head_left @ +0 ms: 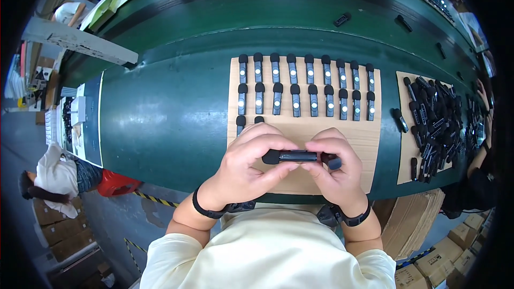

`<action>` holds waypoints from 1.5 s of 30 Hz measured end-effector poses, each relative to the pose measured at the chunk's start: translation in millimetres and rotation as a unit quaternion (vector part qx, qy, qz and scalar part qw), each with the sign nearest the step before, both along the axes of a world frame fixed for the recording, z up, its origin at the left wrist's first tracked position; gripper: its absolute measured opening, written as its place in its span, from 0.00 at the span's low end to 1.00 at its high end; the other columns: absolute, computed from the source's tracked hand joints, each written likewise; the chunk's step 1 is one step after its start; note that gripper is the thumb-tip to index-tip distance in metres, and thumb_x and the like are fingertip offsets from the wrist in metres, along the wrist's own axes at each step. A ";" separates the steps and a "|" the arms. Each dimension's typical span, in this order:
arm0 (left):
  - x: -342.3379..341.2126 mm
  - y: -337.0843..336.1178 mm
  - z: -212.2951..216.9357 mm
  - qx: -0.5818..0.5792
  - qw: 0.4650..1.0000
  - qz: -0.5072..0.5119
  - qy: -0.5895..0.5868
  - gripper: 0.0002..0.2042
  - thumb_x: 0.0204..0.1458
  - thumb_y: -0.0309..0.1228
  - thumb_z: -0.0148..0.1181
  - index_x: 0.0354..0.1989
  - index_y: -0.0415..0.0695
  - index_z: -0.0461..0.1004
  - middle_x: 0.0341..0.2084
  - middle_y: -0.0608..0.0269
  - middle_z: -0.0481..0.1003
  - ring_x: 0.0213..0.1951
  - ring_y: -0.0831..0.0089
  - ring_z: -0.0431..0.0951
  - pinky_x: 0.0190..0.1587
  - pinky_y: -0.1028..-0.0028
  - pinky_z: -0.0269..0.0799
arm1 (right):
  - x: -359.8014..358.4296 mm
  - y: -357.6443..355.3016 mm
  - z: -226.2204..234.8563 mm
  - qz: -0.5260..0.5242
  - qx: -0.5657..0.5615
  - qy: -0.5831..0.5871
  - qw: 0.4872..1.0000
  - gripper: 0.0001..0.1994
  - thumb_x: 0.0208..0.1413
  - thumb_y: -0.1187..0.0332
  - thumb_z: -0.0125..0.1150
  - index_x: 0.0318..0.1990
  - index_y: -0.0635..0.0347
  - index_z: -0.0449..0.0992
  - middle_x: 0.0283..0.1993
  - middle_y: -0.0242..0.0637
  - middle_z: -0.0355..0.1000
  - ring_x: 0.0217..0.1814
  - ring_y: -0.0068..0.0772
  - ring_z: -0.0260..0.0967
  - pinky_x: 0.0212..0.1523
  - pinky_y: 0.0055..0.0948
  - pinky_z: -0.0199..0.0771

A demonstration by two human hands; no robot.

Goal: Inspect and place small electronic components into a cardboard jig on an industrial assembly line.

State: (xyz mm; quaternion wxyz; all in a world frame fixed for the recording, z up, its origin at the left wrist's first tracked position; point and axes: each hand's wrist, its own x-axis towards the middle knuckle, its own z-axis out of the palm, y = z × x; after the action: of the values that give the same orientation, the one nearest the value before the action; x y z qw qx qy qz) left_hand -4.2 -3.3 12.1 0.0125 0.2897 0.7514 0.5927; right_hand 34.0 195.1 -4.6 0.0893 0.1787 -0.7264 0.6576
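Observation:
A small black clip-on microphone with a foam tip lies level between my two hands, foam end to the left. My left hand pinches it with thumb and fingers near its middle. The fingertips of my right hand grip its other end. A second dark, rounded piece shows inside my right hand; its kind is mostly hidden. Beneath lies a cardboard sheet bearing two rows of similar microphones with lit round spots. Two more in a third row are partly covered by my left hand.
A heap of black microphones covers another cardboard piece at right, with one loose microphone beside it. More lie across the green table. A grey post stands at left. Other people are at both sides.

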 end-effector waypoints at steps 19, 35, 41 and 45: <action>-6.1 5.8 -4.7 -0.012 0.999 -0.008 0.048 0.13 0.43 0.17 0.66 0.40 0.34 0.76 0.34 0.54 0.74 0.36 0.67 0.74 0.38 0.73 0.70 | -0.3 2.1 -2.1 -0.023 -0.005 -0.051 0.998 0.13 0.50 0.83 0.60 0.45 0.68 0.77 0.38 0.37 0.71 0.34 0.21 0.66 0.33 0.17 0.64; 4.7 -54.7 -33.7 -0.192 0.973 0.124 0.030 0.19 0.44 0.25 0.69 0.46 0.39 0.75 0.41 0.54 0.75 0.44 0.56 0.75 0.50 0.63 0.69 | -6.0 -9.1 -15.6 -0.031 0.218 -0.030 0.975 0.16 0.47 0.83 0.62 0.45 0.63 0.77 0.37 0.39 0.72 0.32 0.30 0.69 0.32 0.25 0.69; 4.2 -72.4 -49.6 -0.265 0.947 0.178 0.028 0.17 0.46 0.26 0.67 0.45 0.39 0.74 0.43 0.52 0.75 0.47 0.53 0.74 0.53 0.61 0.67 | -1.2 -25.0 -30.3 -0.010 0.430 0.071 0.900 0.16 0.44 0.76 0.66 0.43 0.61 0.76 0.35 0.38 0.70 0.34 0.38 0.70 0.34 0.33 0.72; 0.5 -75.7 -54.7 -0.267 0.950 0.162 0.009 0.17 0.46 0.26 0.66 0.46 0.39 0.74 0.44 0.51 0.75 0.48 0.52 0.74 0.54 0.60 0.67 | 5.6 -32.5 -38.9 0.003 0.459 0.057 0.887 0.15 0.44 0.74 0.67 0.42 0.60 0.74 0.35 0.37 0.70 0.35 0.38 0.70 0.34 0.34 0.73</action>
State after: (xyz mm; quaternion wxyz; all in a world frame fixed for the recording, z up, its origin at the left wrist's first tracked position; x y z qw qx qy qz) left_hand -3.6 -79.1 -42.6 -0.0135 0.1558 0.9188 0.3623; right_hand 39.5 162.6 -43.5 0.0364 0.2395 -0.9402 0.2397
